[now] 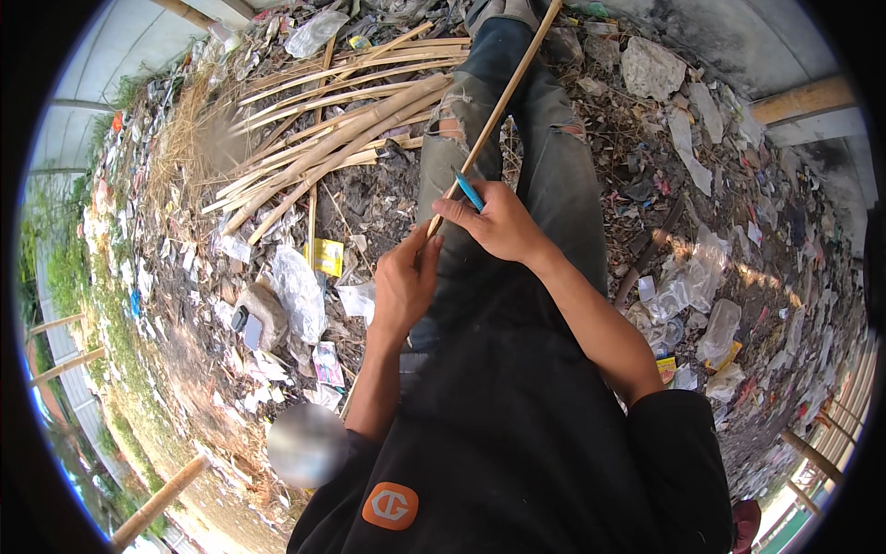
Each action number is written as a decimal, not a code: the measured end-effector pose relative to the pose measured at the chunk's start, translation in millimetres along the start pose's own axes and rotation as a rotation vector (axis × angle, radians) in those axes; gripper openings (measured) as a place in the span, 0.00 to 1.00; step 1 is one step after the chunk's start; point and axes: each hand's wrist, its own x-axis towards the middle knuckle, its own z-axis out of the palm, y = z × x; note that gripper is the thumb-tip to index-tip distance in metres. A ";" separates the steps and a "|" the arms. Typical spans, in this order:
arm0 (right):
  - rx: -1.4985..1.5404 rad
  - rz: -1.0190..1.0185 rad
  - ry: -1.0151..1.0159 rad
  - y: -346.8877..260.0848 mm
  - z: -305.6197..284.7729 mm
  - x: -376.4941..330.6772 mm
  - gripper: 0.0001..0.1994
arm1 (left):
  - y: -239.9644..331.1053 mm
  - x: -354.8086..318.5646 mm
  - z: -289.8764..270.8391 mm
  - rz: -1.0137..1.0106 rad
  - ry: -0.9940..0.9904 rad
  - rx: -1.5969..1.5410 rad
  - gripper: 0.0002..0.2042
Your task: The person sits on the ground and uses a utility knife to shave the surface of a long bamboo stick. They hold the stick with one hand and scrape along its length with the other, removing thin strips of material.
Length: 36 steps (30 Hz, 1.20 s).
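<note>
A long bamboo strip (510, 95) runs up and away from my hands, over my outstretched legs in torn trousers (565, 198). My left hand (403, 282) grips its near end between thumb and fingers. Just above, my right hand (501, 226) is closed around a slim blue tool (470, 191), possibly a cutter, with its thumb pressed along the strip. The tool lies against the strip; its working edge is too small to make out, and its lower part is hidden in my palm.
Left of my legs lies a loose pile of bamboo strips (369, 90) with thicker bamboo poles (341, 146). Plastic scraps, including a clear bag (297, 294), litter the ground. A stone (263, 314) is at left, a pale rock (652, 68) at far right near the wall (738, 42).
</note>
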 end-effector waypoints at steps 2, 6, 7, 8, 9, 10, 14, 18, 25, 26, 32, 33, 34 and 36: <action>-0.024 0.076 -0.016 -3.5 -9.7 1.5 0.20 | -0.4 -0.1 -1.8 -0.021 -0.006 -0.001 0.16; -0.047 0.085 0.017 -1.3 -9.9 2.1 0.25 | -10.0 1.1 -1.0 0.002 0.004 0.023 0.16; -0.079 0.088 0.018 -3.1 -10.3 1.1 0.27 | -8.5 2.4 -1.9 -0.015 0.014 0.069 0.15; -0.111 0.091 0.021 -4.3 -10.4 -1.0 0.28 | -7.4 3.6 -1.9 -0.031 0.023 0.115 0.15; -0.229 0.092 0.037 1.4 -7.5 -4.5 0.30 | -13.5 5.9 0.6 -0.030 0.033 0.149 0.15; -0.348 0.093 0.054 12.6 -1.9 -9.3 0.31 | -25.4 9.2 4.7 -0.029 0.044 0.182 0.14; -0.584 0.169 -0.068 22.3 14.1 -22.7 0.31 | -36.6 19.2 9.8 -0.135 -0.037 0.323 0.14; -0.690 0.150 -0.067 29.0 26.5 -22.5 0.31 | -48.6 19.3 20.4 -0.025 0.036 0.309 0.14; -0.739 0.079 -0.045 37.9 33.5 -21.9 0.30 | -50.3 21.6 20.0 -0.056 -0.009 0.339 0.14; -0.763 0.075 -0.034 39.5 35.0 -22.8 0.31 | -50.4 20.4 20.2 -0.061 -0.016 0.344 0.14; -0.798 0.063 -0.011 39.6 42.3 -27.7 0.30 | -52.2 13.9 12.4 0.016 0.025 0.259 0.14; -0.788 0.055 -0.010 38.3 43.7 -29.0 0.30 | -50.7 11.7 9.1 0.006 0.011 0.264 0.14; -0.780 0.053 -0.016 37.5 45.5 -30.5 0.30 | -47.6 8.5 5.1 -0.002 -0.003 0.268 0.14; -0.765 0.052 -0.025 38.0 48.3 -32.8 0.30 | -47.4 4.4 0.2 -0.024 -0.029 0.268 0.14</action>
